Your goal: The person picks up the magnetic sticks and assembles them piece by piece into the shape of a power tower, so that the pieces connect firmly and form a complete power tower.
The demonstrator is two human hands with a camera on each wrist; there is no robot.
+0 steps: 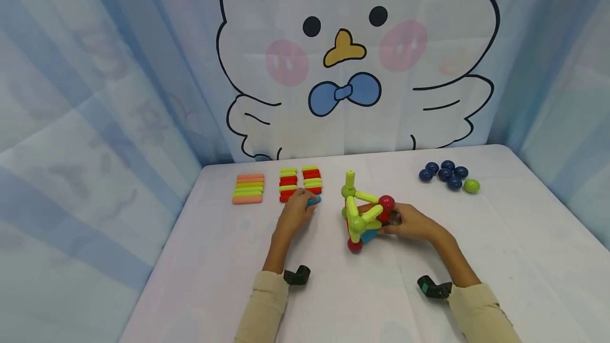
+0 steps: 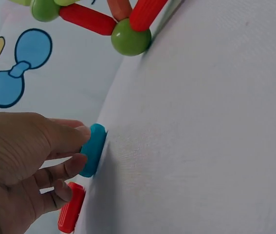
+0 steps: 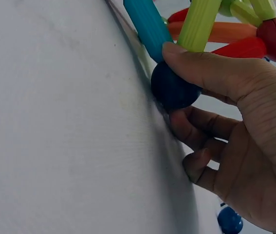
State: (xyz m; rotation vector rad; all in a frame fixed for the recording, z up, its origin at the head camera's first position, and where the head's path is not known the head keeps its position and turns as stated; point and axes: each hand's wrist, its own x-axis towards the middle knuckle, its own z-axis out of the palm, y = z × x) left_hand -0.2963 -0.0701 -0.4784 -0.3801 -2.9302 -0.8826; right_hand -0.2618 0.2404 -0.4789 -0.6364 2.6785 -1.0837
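My left hand (image 1: pixel 294 214) pinches a short blue rod (image 2: pixel 94 150) between thumb and fingers, close over the table at the near end of the rod rows. To its right stands a ball-and-stick structure (image 1: pixel 351 208) of yellow-green, red, orange and blue rods joined by green, red and dark blue balls. With thumb and fingertips, my right hand (image 1: pixel 415 221) grips the dark blue ball (image 3: pixel 174 87) at the structure's right side. A blue rod (image 3: pixel 150 29) and a yellow-green rod (image 3: pixel 196 27) run out of that ball. The index finger is partly hidden behind the structure in the head view.
Orange and yellow-green rods (image 1: pixel 248 189) lie in a row at the left. Two columns of red and yellow-green rods (image 1: pixel 288 180) lie beyond my left hand. Several dark blue balls (image 1: pixel 445 174) and one green ball (image 1: pixel 472 186) sit at the back right.
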